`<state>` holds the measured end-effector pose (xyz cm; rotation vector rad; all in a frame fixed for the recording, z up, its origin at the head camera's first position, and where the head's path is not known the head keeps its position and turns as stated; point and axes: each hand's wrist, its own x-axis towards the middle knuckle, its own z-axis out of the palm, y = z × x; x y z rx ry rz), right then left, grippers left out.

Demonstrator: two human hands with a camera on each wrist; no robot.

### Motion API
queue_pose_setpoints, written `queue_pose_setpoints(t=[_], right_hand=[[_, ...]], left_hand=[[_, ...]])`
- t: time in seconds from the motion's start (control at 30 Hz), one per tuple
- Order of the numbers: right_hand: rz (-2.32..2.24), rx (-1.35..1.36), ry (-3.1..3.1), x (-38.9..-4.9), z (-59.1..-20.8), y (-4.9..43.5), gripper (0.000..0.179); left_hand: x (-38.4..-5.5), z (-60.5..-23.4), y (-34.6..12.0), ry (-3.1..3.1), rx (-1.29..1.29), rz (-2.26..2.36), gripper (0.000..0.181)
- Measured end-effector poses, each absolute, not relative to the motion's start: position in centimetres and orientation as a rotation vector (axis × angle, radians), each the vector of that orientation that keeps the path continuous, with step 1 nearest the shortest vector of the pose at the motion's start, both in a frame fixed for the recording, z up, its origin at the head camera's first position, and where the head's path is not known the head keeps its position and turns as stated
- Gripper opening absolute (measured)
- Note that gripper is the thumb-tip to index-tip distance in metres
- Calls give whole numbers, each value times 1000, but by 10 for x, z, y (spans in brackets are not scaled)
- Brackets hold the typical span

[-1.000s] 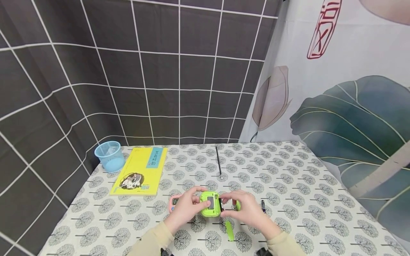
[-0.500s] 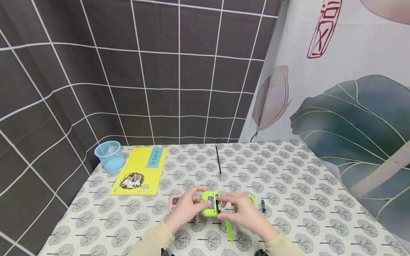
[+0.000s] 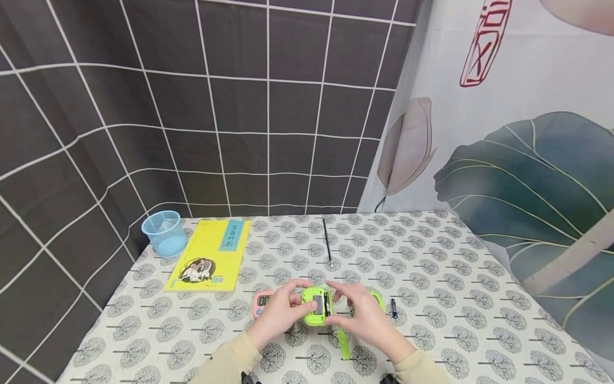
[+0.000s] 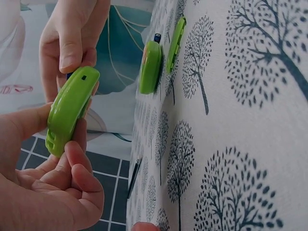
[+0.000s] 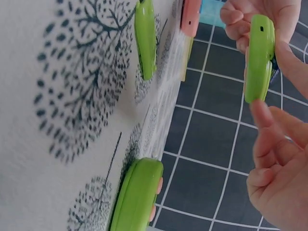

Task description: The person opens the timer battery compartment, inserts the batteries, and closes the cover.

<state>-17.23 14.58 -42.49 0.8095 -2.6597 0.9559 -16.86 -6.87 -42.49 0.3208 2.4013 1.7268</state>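
Observation:
My left hand (image 3: 283, 309) grips a green digital timer (image 3: 309, 318), its thumb on the back beside a grey rectangle. A black battery (image 3: 328, 304) lies in the uncovered slot along the timer's right side. My right hand (image 3: 366, 314) is at that side, thumb at the near corner and index finger by the far corner. In the right wrist view one of its fingertips (image 5: 260, 111) meets the timer's lower edge. Below on the cloth lies a narrow green battery cover (image 3: 343, 345). A second green timer (image 4: 151, 67) sits on the table, partly hidden behind my right hand in the head view.
A loose battery (image 3: 394, 308) lies right of my right hand. The pink timer (image 3: 259, 303) is partly behind my left hand. Farther back are a yellow book (image 3: 211, 256), a blue mesh basket (image 3: 164, 229) and a thin black rod (image 3: 328, 242). A tree-print cloth (image 3: 431, 341) covers the table.
The battery went from my right fingers, just off the timer's edge, into the slot. My right fingers have since spread away from it. The left hand keeps its grip.

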Motion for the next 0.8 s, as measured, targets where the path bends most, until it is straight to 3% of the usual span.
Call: queue_pose_setpoints(t=[0.23,0.8], right_hand=[[1025,832,-2823,-175,-420,152,85],[1248,816,-2906,-173,-418,154,72]], left_hand=[[-167,-427,-69,2371,391,1699,51],[-165,-425,-67,2320,474,1663,48]])
